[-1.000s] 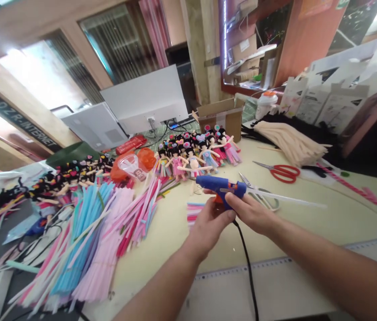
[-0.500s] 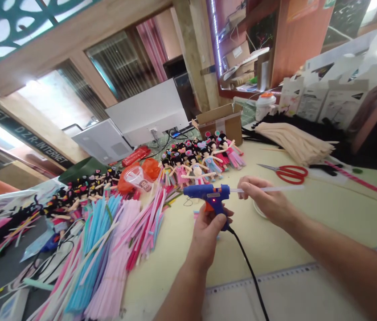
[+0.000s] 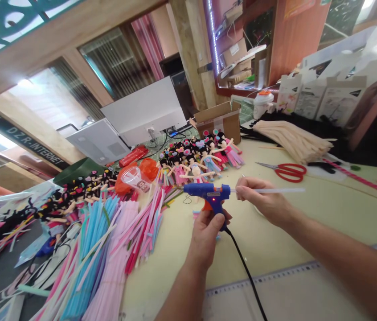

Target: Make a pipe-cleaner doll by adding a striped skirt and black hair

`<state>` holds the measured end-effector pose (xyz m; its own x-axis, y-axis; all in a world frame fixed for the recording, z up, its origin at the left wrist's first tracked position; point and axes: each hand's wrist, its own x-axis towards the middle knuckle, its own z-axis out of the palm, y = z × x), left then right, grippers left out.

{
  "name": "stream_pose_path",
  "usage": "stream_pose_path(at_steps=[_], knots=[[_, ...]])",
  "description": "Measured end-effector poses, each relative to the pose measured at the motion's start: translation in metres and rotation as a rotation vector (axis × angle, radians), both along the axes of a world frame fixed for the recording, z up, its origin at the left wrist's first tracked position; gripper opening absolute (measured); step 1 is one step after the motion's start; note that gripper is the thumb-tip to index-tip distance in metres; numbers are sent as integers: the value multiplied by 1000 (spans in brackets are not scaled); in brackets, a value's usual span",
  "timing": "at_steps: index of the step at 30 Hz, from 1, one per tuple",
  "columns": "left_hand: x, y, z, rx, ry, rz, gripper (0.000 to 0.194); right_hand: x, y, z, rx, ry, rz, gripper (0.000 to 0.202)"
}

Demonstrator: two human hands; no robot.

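A blue hot glue gun (image 3: pixel 208 191) is held by its handle in my left hand (image 3: pixel 210 227), its nozzle pointing left and a small red light lit on its side. A black cord runs down from the handle. My right hand (image 3: pixel 258 196) pinches a translucent glue stick (image 3: pixel 285 191) just behind the gun. The stick's front end lines up with the back of the gun, and its long tail sticks out to the right past my hand. Behind the gun stand several small dolls (image 3: pixel 195 162) with black hair and colourful dresses.
Red-handled scissors (image 3: pixel 290 172) lie beyond my right hand. Bundles of pipe cleaners (image 3: pixel 108 258) spread over the left side, and a beige bundle (image 3: pixel 292 140) lies at the back right. A cardboard box (image 3: pixel 218 120) and a white monitor (image 3: pixel 145 111) stand behind. A ruler (image 3: pixel 258 280) crosses the front.
My right hand has shifted slightly left, closer to the back of the glue gun, still pinching the glue stick. My left hand holds the gun almost unmoved. The camera view has turned a little.
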<state>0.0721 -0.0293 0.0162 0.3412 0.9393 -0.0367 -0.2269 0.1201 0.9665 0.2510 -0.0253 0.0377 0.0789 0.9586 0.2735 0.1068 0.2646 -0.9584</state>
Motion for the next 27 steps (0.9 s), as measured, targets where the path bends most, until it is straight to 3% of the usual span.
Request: stream_pose_path(at_steps=[20,27], knots=[[-1,1,-1,15,33,-29,46,7,0,4,54,-147,-15,31],[-1,1,-1,19,48,-34,48,4,0,2,-6,-67,22,32]])
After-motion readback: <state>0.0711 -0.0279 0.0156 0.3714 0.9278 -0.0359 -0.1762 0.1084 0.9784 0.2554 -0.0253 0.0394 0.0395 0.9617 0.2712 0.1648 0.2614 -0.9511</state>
